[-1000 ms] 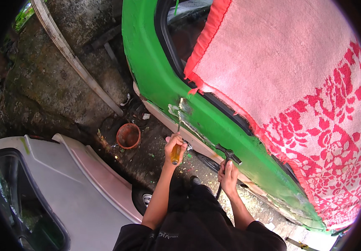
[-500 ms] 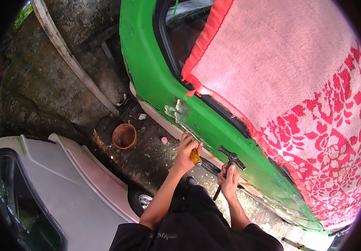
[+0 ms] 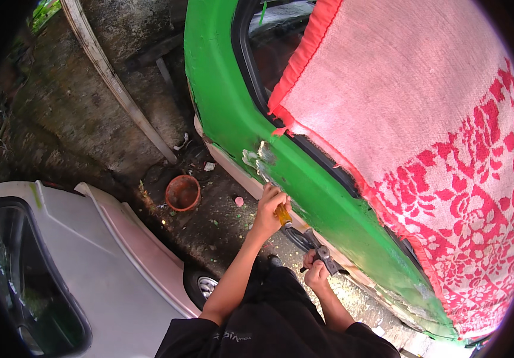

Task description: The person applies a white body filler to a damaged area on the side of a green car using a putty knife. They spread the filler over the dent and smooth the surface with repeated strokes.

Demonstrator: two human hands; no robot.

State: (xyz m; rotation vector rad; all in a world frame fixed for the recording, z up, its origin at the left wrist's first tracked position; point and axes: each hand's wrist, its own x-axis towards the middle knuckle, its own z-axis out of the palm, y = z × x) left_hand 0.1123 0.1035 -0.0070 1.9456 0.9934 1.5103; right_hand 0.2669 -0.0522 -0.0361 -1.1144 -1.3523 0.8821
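Hands, two. Left hand [image 3: 271, 212], just off centre at 5 o'clock: wraps fingers round one amber-handled tool [image 3: 282, 215]; shaft aimed toward 11 o'clock, at one chipped patch [image 3: 266, 154] near the lower edge of one green car body [image 3: 215, 107]; contact at tip, cannot tell. Right hand [image 3: 315, 275], farther out at 5 o'clock: closes round one hammer [image 3: 324, 253] below its head, near the same edge. Moving room: one speckled ground strip [image 3: 215, 235], between green body and one pale car [image 3: 120, 286], 8 o'clock. Pot [image 3: 182, 193], reddish, one: 9 o'clock. Cloth [image 3: 388, 101], pink-and-red, one: 2 o'clock.
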